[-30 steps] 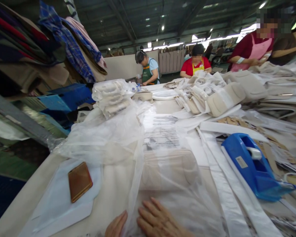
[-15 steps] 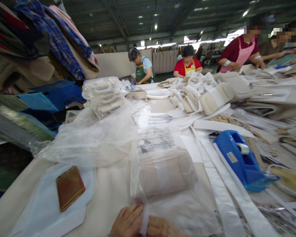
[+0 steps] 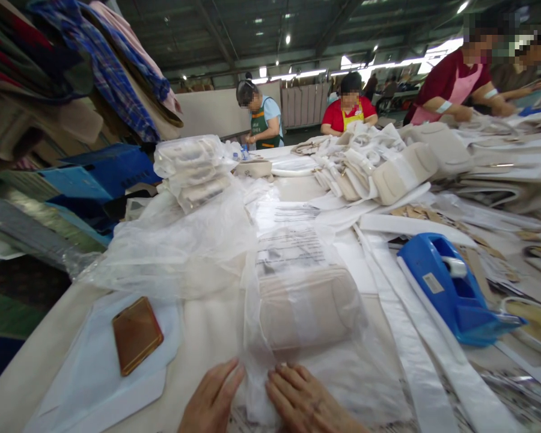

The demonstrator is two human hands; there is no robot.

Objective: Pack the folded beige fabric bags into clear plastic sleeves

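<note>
Worktable (image 3: 202,337), viewed from where I stand: a clear plastic bag (image 3: 338,385) lies flat upon it, probably light, limp and slippery. The beige pouch (image 3: 322,313) inside looks padded and soft, best held through the plastic at both short ends. The bag's printed end (image 3: 291,249) points away from the hands; the pouch's long axis runs crosswise. The right hand (image 3: 304,400) lies spread on the near plastic, grasping nothing; the left hand (image 3: 214,397), loosely extended beside it, seems free.
</note>
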